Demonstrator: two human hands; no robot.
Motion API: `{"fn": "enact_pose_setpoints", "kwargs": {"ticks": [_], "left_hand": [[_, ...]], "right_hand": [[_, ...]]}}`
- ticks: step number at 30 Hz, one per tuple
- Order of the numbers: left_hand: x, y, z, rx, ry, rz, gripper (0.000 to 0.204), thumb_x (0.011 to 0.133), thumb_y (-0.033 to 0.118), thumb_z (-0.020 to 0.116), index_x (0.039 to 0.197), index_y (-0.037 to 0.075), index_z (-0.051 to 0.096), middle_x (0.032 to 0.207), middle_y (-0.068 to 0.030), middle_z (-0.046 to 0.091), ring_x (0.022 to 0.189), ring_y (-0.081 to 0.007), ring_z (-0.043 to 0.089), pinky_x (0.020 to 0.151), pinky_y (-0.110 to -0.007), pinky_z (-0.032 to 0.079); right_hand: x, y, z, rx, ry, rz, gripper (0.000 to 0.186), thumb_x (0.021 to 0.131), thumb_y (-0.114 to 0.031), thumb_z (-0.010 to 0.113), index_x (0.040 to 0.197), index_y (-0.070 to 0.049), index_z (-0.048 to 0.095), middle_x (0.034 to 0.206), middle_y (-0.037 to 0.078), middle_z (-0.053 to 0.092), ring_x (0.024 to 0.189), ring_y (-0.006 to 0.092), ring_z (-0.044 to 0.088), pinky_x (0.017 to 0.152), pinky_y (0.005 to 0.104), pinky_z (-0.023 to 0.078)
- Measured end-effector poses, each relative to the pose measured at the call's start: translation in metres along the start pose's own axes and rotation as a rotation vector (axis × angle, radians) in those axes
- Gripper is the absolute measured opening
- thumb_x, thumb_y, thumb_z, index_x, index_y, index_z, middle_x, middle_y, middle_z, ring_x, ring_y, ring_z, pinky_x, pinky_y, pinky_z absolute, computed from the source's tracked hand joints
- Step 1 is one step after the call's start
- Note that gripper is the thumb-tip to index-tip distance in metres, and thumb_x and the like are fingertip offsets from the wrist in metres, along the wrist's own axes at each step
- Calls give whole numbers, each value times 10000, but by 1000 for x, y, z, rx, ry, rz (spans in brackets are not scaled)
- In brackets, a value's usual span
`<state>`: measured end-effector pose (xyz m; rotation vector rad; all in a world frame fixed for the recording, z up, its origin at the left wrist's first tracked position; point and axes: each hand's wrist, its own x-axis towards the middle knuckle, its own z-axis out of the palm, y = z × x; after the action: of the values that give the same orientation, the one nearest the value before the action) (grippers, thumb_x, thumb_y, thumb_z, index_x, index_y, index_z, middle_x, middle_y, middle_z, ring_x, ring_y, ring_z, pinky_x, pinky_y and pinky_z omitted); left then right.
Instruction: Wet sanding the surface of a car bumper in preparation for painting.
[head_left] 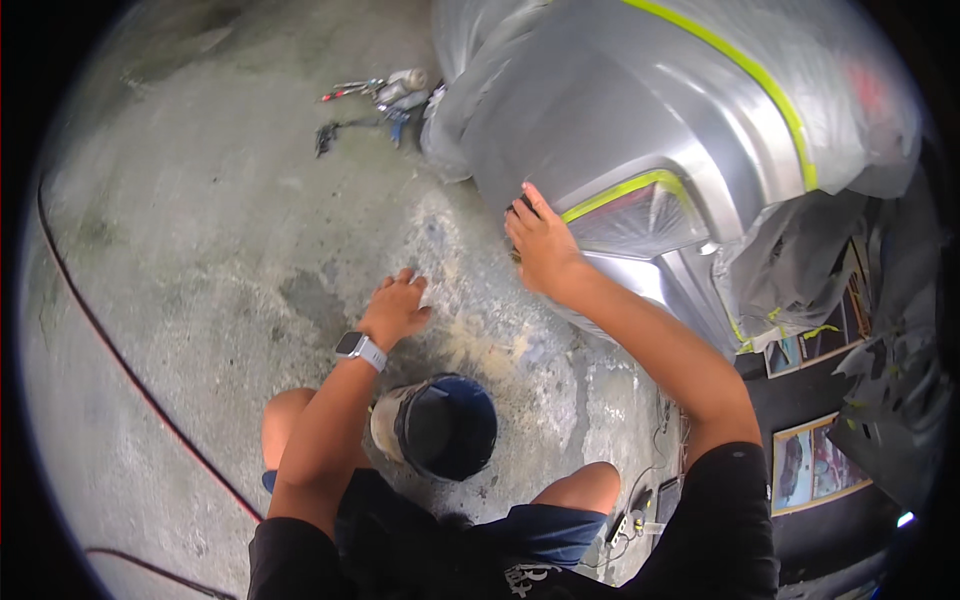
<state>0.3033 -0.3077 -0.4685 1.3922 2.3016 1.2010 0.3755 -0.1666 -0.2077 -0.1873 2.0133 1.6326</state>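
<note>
My right hand (543, 243) is pressed to the edge of a silver-grey car body panel (590, 110), just beside a masked light. Its fingers curl over a small dark thing that shows only at their edges, so its kind is hidden. Yellow-green masking tape (630, 187) borders the plastic-covered light. My left hand (398, 308) hangs over the concrete floor, fingers apart and holding nothing; a watch (360, 347) with a pale strap is on that wrist. Below it, between my knees, stands a bucket (385, 425) with a dark inside.
Clear plastic sheeting (480, 60) wraps the car around the panel. Tools and a spray gun-like item (390, 95) lie on the floor beyond. A reddish hose (130, 365) runs along the left. Cables and a power strip (618, 528) lie at my right, near framed pictures (818, 462).
</note>
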Motion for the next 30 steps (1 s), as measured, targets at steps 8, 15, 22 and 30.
{"fn": "enact_pose_setpoints", "kwargs": {"ticks": [8, 15, 22, 30], "left_hand": [[-3, -33, 29, 67, -89, 94, 471, 828, 267, 743, 1239, 61, 637, 1305, -193, 610, 1173, -440, 607, 984, -508, 520], [-7, -30, 2, -296, 60, 167, 355, 884, 175, 694, 1204, 34, 636, 1274, -229, 624, 1158, -461, 602, 983, -495, 509], [-13, 50, -81, -439, 212, 327, 417, 978, 161, 606, 1359, -2, 558, 1399, -272, 559, 1299, -471, 535, 1090, -481, 441], [108, 248, -167, -133, 404, 738, 673, 1007, 271, 576, 1562, -33, 348, 1642, -258, 307, 1518, -419, 316, 1238, -496, 257]], "right_hand": [[-75, 139, -8, 180, 271, 528, 636, 984, -463, 494, 1528, -134, 501, 1569, 2, 495, 1498, 178, 377, 1279, 571, 16], [-153, 152, 51, 327, 692, 775, 618, 932, -290, 596, 1515, -110, 496, 1581, 77, 481, 1455, 269, 450, 1233, 619, 185], [-175, 139, 37, 625, 880, 845, 692, 930, -253, 605, 1577, -103, 411, 1626, 122, 418, 1534, 326, 331, 1251, 598, 133], [-160, 147, 68, 537, 930, 816, 582, 950, -313, 573, 1494, -113, 527, 1571, 73, 502, 1494, 256, 407, 1265, 580, 145]]}}
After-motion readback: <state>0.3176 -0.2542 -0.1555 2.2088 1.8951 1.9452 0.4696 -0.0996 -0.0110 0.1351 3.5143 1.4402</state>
